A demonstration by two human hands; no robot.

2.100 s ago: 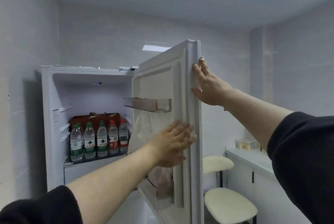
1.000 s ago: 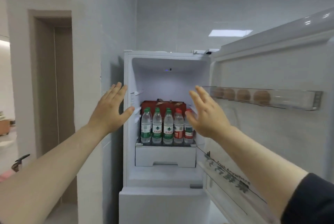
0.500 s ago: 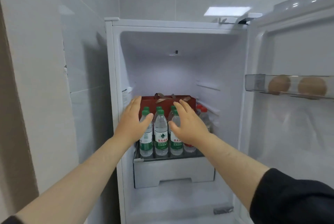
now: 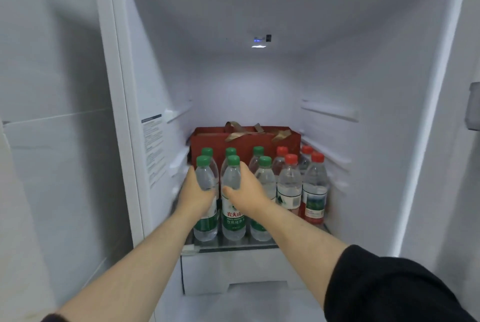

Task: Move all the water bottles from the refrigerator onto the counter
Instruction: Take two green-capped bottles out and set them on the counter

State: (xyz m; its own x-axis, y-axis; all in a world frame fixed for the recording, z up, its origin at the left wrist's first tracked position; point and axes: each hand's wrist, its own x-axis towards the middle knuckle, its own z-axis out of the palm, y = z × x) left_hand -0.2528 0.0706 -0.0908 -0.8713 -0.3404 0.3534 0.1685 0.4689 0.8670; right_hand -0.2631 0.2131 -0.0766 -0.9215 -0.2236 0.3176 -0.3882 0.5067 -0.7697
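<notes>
**Item.** Ten clear plastic water bottles [image 4: 289,186], six with green caps and four with red. They stand in two rows on the glass shelf [image 4: 233,243] inside the white refrigerator [image 4: 259,74]. None has come out. The counter is not in view.

**Change.** Half a second earlier both hands hovered before the front row with fingers straight and spread. Now each is closed on a bottle, and the view has drawn nearer.
- The left hand [image 4: 196,191] grips the front-left green-capped bottle [image 4: 205,176] at its upper body, fingers curled round its left and far side.
- The right hand [image 4: 246,191] grips the front-middle green-capped bottle [image 4: 232,174], thumb across the front and fingers wrapped round the right side.

**Meaning.** The reach is over and the grasp is made. Lifting out this first pair is judged the step in hand. The task is at its very start, with all ten bottles left to move.

**Orientation.** The long axis of every bottle is vertical, cap up and base down. Both gripped bottles are upright, and their bases appear seated on the shelf. The label of the front-middle bottle faces forward.

**Adjacent.** A dark red paper gift bag [image 4: 246,137] with ribbon handles stands just behind the back row. A white drawer [image 4: 228,269] sits below the shelf.
</notes>
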